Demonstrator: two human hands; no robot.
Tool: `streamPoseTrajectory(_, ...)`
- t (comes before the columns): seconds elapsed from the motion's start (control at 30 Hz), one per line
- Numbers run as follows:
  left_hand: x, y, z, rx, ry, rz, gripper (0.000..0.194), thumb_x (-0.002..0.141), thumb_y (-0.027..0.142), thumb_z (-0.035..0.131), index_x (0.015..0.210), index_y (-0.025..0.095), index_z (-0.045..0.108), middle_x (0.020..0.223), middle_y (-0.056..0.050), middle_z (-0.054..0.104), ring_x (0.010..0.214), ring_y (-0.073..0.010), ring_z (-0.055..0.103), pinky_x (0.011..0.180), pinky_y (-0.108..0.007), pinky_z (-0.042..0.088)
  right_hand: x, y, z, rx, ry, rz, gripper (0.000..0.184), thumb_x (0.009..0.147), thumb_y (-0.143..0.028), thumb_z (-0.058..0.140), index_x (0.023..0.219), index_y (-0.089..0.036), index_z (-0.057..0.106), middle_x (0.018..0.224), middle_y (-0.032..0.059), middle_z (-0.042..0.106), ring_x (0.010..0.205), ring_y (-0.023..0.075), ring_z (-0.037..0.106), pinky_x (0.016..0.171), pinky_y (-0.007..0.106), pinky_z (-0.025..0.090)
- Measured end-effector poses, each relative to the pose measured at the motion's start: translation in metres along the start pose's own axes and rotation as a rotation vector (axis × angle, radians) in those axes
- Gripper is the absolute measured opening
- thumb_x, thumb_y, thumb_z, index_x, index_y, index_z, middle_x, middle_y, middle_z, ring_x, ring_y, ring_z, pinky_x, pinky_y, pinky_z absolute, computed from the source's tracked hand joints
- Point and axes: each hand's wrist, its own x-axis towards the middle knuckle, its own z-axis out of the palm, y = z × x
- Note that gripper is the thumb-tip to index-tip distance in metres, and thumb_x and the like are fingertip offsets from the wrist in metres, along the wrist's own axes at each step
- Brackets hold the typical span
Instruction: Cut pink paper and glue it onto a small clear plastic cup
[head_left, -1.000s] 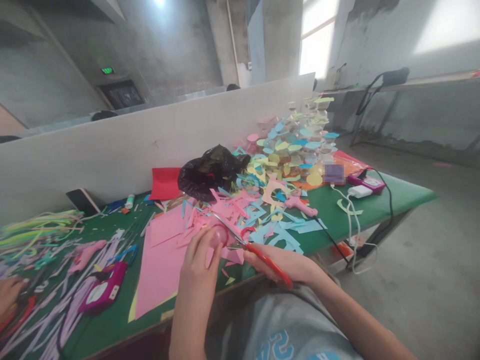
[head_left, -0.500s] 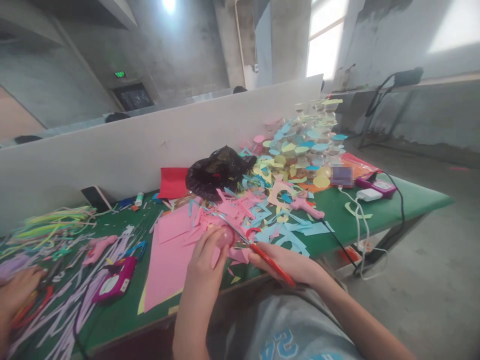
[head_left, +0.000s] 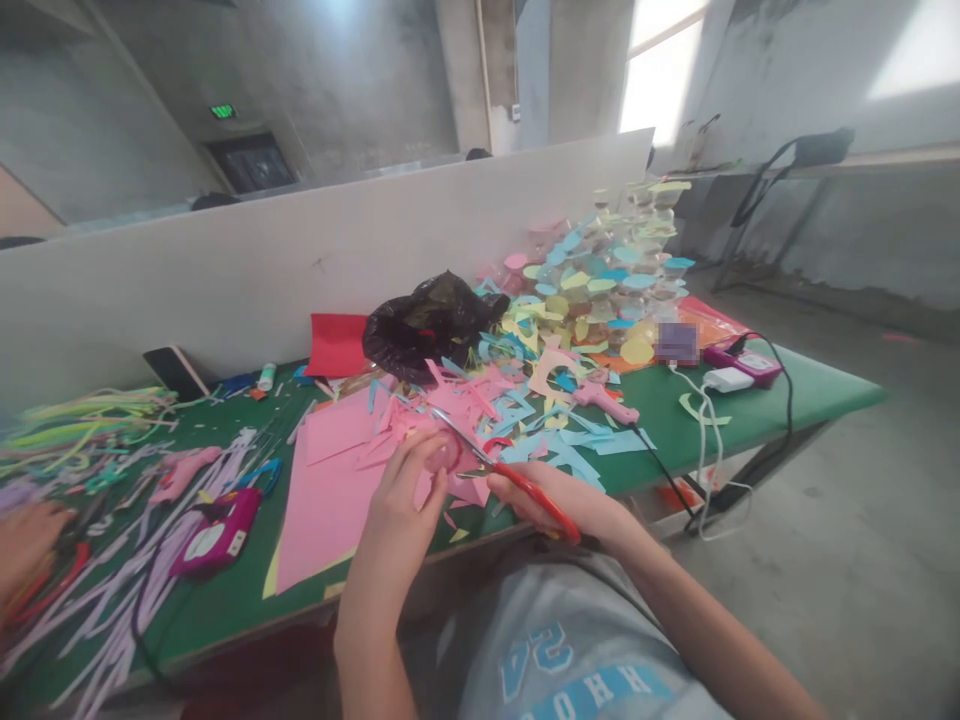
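My left hand (head_left: 401,510) is closed on a small round pink piece of paper (head_left: 439,455), pinched between thumb and fingers above the table's near edge. My right hand (head_left: 559,500) grips red-handled scissors (head_left: 510,478); their blades point up and left and meet the pink piece. Under both hands lies a large pink paper sheet (head_left: 330,500) on the green table (head_left: 225,600).
Pink, blue and yellow paper scraps (head_left: 525,400) cover the table's middle, with a black plastic bag (head_left: 424,330), a pink glue gun (head_left: 604,400) and chargers with cables (head_left: 724,380). Another person's hand (head_left: 22,540) rests at the far left among paper strips. A white divider (head_left: 300,260) runs behind.
The view has shifted slightly. Both hands stay together over the pink sheet, with the scissors still at the round pink piece.
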Motion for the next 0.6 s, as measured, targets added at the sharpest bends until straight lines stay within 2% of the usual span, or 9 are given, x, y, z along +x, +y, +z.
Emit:
streamPoseTrajectory(0.1, -0.0003, 0.0015, 0.0042, -0.053, -0.01, -0.014, 0.028, 0.094, 0.011, 0.051, 0.118, 0.024, 0.057, 0.126, -0.006, 0.061, 0.121, -0.0165, 0.058, 0.105, -0.033, 0.046, -0.0022, 0.0004, -0.001, -0.021, -0.025, 0.008, 0.053, 0.092, -0.072, 0.039, 0.075, -0.022, 0.04, 0.064, -0.006, 0.038, 0.057, 0.0107, 0.033, 0.054, 0.025, 0.03)
streamPoseTrajectory(0.23, -0.0013, 0.0055, 0.0094, -0.134, -0.056, -0.033, 0.031, 0.093, 0.007, 0.049, 0.116, 0.025, 0.056, 0.129, -0.005, 0.059, 0.125, -0.0159, 0.055, 0.108, -0.034, 0.044, -0.0041, 0.0054, 0.0002, 0.081, -0.062, 0.01, 0.051, 0.093, -0.072, 0.033, 0.079, -0.023, 0.039, 0.066, -0.0059, 0.035, 0.057, 0.0114, 0.031, 0.05, 0.024, 0.03)
streamPoseTrajectory(0.43, -0.0022, 0.0104, 0.0104, -0.199, -0.083, -0.072, 0.035, 0.089, 0.0, 0.047, 0.111, 0.025, 0.057, 0.128, -0.005, 0.058, 0.124, -0.0151, 0.055, 0.107, -0.031, 0.044, -0.0036, 0.0091, 0.0019, 0.1, -0.031, 0.107, 0.05, 0.093, -0.07, 0.037, 0.074, -0.023, 0.04, 0.058, -0.0063, 0.038, 0.05, 0.0105, 0.035, 0.046, 0.023, 0.031)
streamPoseTrajectory(0.6, -0.0022, 0.0088, 0.0109, -0.227, -0.066, -0.077, 0.038, 0.086, -0.002, 0.048, 0.111, 0.025, 0.057, 0.128, -0.004, 0.058, 0.124, -0.0149, 0.054, 0.107, -0.031, 0.043, -0.0055, 0.0084, 0.0009, 0.066, -0.022, 0.091, 0.054, 0.093, -0.072, 0.035, 0.069, -0.023, 0.039, 0.053, -0.0069, 0.038, 0.046, 0.0096, 0.034, 0.044, 0.023, 0.031)
